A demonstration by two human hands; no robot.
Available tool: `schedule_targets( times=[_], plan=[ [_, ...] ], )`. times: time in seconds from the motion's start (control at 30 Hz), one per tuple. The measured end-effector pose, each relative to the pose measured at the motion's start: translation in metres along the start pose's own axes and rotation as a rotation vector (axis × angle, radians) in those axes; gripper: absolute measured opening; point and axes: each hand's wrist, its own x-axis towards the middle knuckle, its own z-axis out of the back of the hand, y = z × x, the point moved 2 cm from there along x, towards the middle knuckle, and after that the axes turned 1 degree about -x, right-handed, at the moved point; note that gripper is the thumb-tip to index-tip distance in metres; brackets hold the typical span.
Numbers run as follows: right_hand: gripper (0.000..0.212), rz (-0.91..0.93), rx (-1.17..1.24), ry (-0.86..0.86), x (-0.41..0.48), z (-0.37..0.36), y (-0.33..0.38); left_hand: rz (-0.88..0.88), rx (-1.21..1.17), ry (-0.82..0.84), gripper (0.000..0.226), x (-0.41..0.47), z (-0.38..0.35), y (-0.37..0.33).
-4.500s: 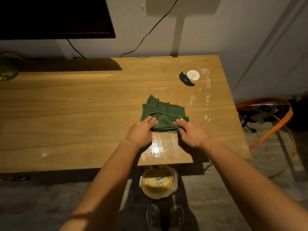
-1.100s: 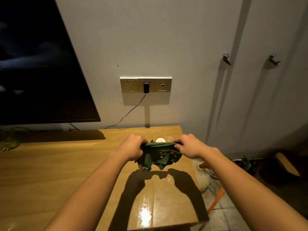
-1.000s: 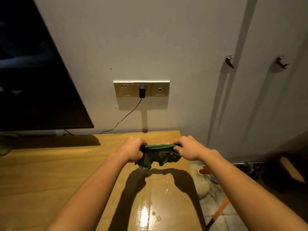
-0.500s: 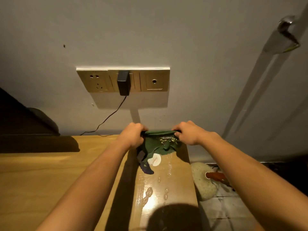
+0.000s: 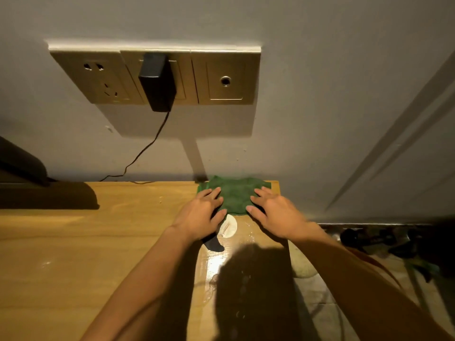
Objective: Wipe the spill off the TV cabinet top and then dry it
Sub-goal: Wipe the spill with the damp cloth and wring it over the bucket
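Lying crosswise (seemingly flat): green cloth (image 5: 235, 194)

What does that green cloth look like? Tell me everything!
The green cloth looks soft and fuzzy, like a small towel. It lies spread flat on the far right corner of the wooden cabinet top, and its back edge seems to meet the wall. The left hand and the right hand press on it with straight, spread fingers, one at each side. Its near edge lies just beyond a round white mark. Whether it is wet cannot be told.
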Motion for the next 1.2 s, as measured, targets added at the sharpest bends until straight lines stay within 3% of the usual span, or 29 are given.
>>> schedule_targets(
  times=[0.17, 0.23, 0.33, 0.43, 1.2],
  plan=[
    [0.033, -0.029, 0.025, -0.073, 0.009, -0.003, 0.009, 0.057, -0.027, -0.028, 0.031, 0.012, -0.002, -0.008],
    [0.038, -0.06, 0.096, -0.107, 0.01, -0.001, 0.011, 0.119, -0.038, -0.035, 0.046, 0.013, -0.003, -0.01],
    [0.059, -0.058, 0.014, -0.084, 0.011, -0.004, 0.014, 0.058, 0.009, -0.036, 0.054, 0.015, -0.004, -0.009],
    [0.053, -0.083, -0.101, -0.067, 0.006, -0.013, 0.018, 0.028, 0.098, 0.038, 0.052, 0.014, -0.003, -0.004],
    [0.049, -0.054, -0.086, -0.013, -0.108, -0.066, 0.059, -0.04, 0.078, 0.105, 0.052, -0.105, -0.037, -0.015]
  ],
)
